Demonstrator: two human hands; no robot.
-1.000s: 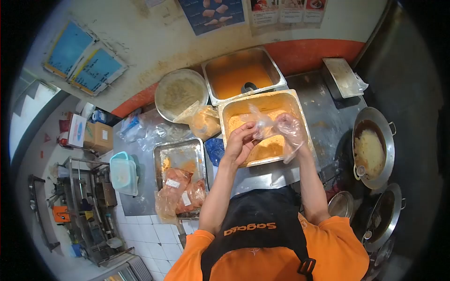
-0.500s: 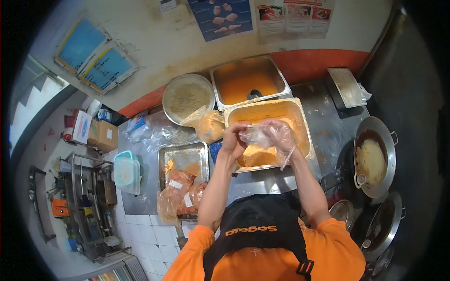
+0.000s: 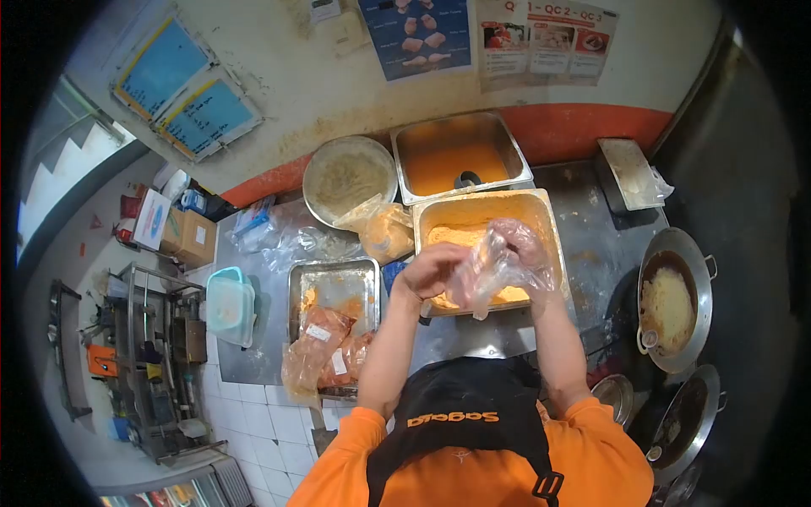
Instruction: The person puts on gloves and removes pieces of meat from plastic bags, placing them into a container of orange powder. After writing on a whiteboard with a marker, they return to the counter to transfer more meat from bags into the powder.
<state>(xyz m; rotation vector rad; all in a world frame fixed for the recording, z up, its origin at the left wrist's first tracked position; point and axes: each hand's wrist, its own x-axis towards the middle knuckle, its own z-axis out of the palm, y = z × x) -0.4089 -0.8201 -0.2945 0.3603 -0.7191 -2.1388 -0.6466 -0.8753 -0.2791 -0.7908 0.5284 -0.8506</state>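
Both my hands are over the front of a steel pan (image 3: pixel 553 226) of orange-yellow breading flour (image 3: pixel 452 235). A thin clear plastic glove (image 3: pixel 483 277) hangs loosely between them. My left hand (image 3: pixel 432 269) is bare, with its fingers closed on the left side of this plastic; the fingertips are partly hidden. My right hand (image 3: pixel 519 243) wears a clear plastic glove and its curled fingers grip the same loose plastic. Left of the pan, a plastic bag of orange powder (image 3: pixel 387 235) leans near its edge.
Behind stands a deep pan of orange liquid (image 3: pixel 456 165), beside a round bowl (image 3: pixel 348 173). A steel tray (image 3: pixel 336 275) holds bags of marinated meat (image 3: pixel 325 338). A lidded light-blue tub (image 3: pixel 230 308) is at left. Woks (image 3: pixel 672 296) and a steel container (image 3: pixel 627 177) stand at right.
The crumpled clear plastic between my hands has opened out and now hangs lower. My hands have come slightly toward me, and the view has tilted a little.
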